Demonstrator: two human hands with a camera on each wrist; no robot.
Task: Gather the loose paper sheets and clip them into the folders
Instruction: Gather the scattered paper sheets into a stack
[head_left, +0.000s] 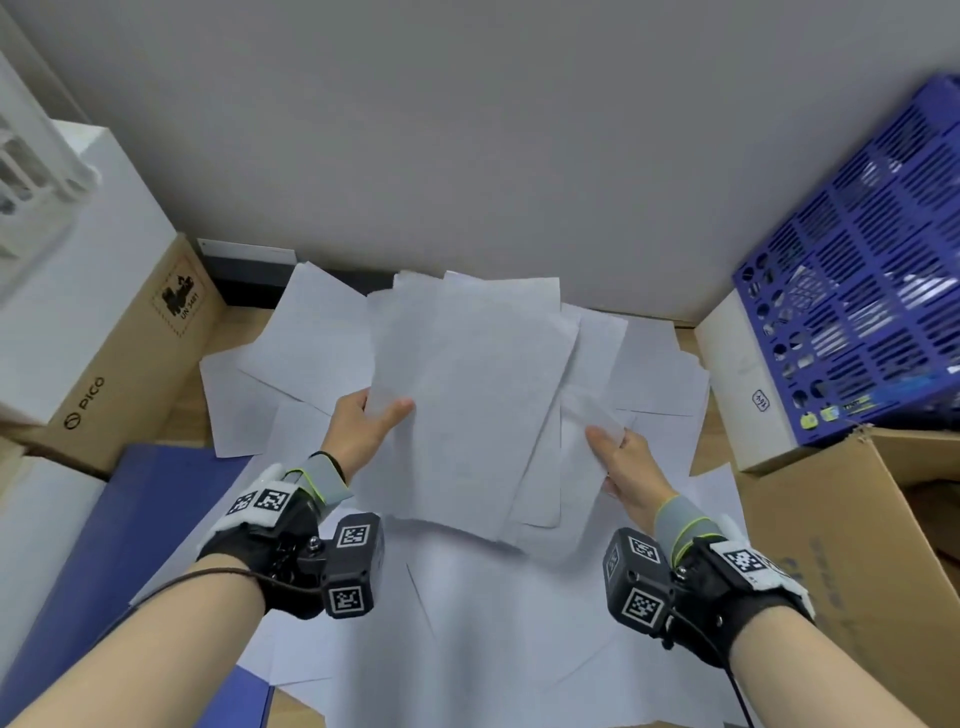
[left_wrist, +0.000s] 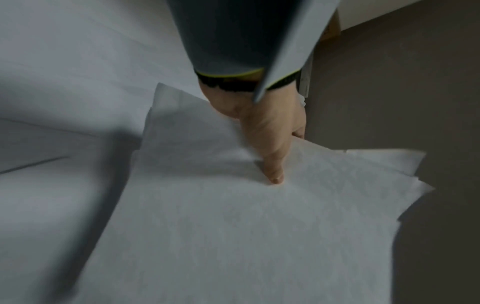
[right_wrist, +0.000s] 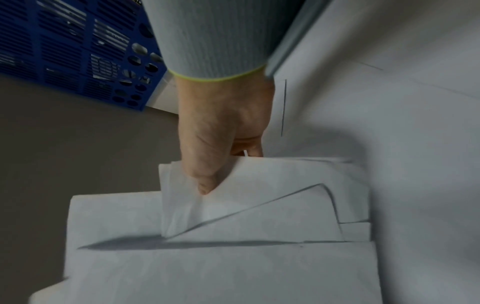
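I hold an uneven bundle of white paper sheets lifted above the desk. My left hand pinches its left edge, thumb on top and the other fingers hidden underneath. My right hand pinches the right side, where the thumb presses a crumpled sheet corner. More loose sheets lie spread over the desk below. A blue folder lies flat at the left, partly under the sheets.
A blue perforated basket sits on a white box at the right, above an open cardboard box. A brown cardboard box and white boxes stand at the left. A grey wall rises close behind.
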